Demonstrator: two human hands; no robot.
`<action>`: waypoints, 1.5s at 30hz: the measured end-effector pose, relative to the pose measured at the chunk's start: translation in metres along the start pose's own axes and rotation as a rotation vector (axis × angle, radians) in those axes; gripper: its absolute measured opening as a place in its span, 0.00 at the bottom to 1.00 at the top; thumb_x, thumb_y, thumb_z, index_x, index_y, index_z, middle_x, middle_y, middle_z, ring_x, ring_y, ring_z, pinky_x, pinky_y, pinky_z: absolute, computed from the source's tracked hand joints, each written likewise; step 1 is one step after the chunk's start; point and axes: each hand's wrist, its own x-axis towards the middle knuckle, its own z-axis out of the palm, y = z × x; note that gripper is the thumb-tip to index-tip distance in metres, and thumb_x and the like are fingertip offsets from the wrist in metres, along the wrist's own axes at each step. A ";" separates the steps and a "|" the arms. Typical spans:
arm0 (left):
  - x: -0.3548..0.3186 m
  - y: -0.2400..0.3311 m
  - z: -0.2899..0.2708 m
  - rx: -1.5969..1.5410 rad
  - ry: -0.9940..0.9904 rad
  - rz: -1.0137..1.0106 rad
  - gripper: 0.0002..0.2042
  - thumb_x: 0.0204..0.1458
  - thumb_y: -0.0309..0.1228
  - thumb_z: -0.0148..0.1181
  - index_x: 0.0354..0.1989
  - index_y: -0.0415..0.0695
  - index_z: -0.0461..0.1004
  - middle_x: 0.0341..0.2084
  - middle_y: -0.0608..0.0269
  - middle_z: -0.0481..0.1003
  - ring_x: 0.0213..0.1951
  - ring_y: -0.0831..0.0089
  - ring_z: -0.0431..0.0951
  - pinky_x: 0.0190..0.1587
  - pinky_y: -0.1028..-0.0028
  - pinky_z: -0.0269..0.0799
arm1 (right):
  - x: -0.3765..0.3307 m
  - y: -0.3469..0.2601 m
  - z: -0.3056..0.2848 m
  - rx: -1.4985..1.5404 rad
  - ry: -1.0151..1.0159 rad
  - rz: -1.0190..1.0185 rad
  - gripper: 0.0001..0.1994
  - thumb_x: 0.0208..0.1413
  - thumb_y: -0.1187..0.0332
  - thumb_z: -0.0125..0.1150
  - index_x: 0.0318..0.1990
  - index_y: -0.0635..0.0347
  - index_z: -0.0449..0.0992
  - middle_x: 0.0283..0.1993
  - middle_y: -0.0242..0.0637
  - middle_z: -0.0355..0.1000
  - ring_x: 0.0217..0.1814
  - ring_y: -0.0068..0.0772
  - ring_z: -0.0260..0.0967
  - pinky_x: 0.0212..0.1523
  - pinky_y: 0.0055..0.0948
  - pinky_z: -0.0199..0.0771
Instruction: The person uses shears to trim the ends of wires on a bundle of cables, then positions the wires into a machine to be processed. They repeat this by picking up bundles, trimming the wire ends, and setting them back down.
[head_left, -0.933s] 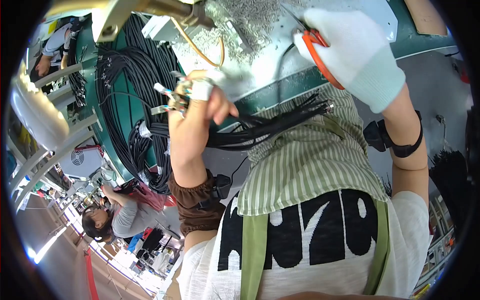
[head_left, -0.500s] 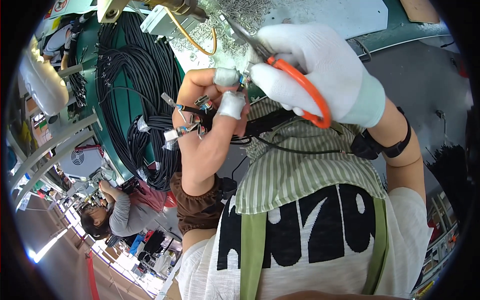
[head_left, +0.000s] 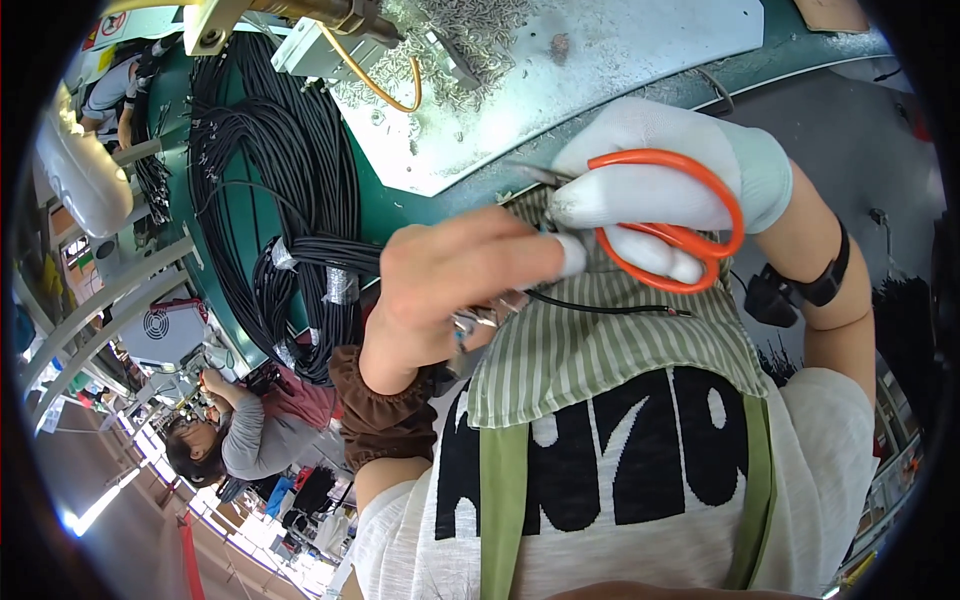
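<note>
My left hand (head_left: 440, 280), bare apart from a pale wrap on a fingertip, is closed with fingers reaching toward the right. Metal cable connectors (head_left: 470, 325) with coloured wires show below its palm; the fingers hide most of that bundle. In a white glove, my right hand (head_left: 650, 175) is closed on scissors with red-orange loop handles (head_left: 640, 157). Their blades are blurred and point left, over the bench edge. Between the two hands the fingertips come close; whether they touch I cannot tell. A black cable (head_left: 590, 304) lies across my striped apron (head_left: 580, 360), its end bared.
Coiled black cables (head_left: 270, 130) lie on the green bench (head_left: 385, 208) at the left. A pale metal plate (head_left: 600, 70) bears many small metal bits (head_left: 470, 30). Above it hangs a machine part (head_left: 330, 50) with a yellow tube. Another person (head_left: 260, 430) sits at lower left.
Both hands have moved lower, away from the metal plate. My left hand has turned over, covering the connectors. The scissors have swung so both red loops show.
</note>
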 end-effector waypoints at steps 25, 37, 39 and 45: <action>0.021 -0.001 0.031 -0.272 0.639 -0.497 0.08 0.49 0.18 0.59 0.37 0.37 0.72 0.24 0.73 0.72 0.24 0.92 0.63 0.25 0.89 0.56 | -0.003 0.034 0.024 -1.402 0.792 -0.491 0.11 0.43 0.67 0.68 0.35 0.55 0.76 0.20 0.32 0.68 0.19 0.36 0.67 0.20 0.29 0.65; 0.029 -0.003 0.032 -0.411 0.736 -0.441 0.09 0.45 0.16 0.60 0.35 0.37 0.71 0.24 0.71 0.73 0.26 0.91 0.67 0.29 0.89 0.62 | -0.002 0.042 0.029 -0.881 0.659 -0.487 0.07 0.45 0.71 0.64 0.32 0.60 0.75 0.19 0.37 0.67 0.16 0.36 0.65 0.20 0.27 0.65; 0.028 -0.008 0.033 -0.348 0.747 -0.403 0.09 0.45 0.16 0.61 0.35 0.37 0.71 0.24 0.71 0.73 0.26 0.90 0.68 0.30 0.89 0.63 | -0.001 0.044 0.030 -0.898 0.724 -0.457 0.07 0.46 0.71 0.64 0.32 0.59 0.75 0.18 0.37 0.67 0.17 0.37 0.65 0.20 0.27 0.65; 0.029 -0.010 0.040 -0.254 0.784 -0.387 0.09 0.45 0.17 0.62 0.35 0.36 0.71 0.24 0.71 0.73 0.26 0.90 0.69 0.30 0.88 0.64 | 0.008 0.049 0.025 -0.985 0.857 -0.521 0.06 0.48 0.69 0.62 0.29 0.60 0.73 0.18 0.38 0.64 0.17 0.33 0.63 0.21 0.28 0.63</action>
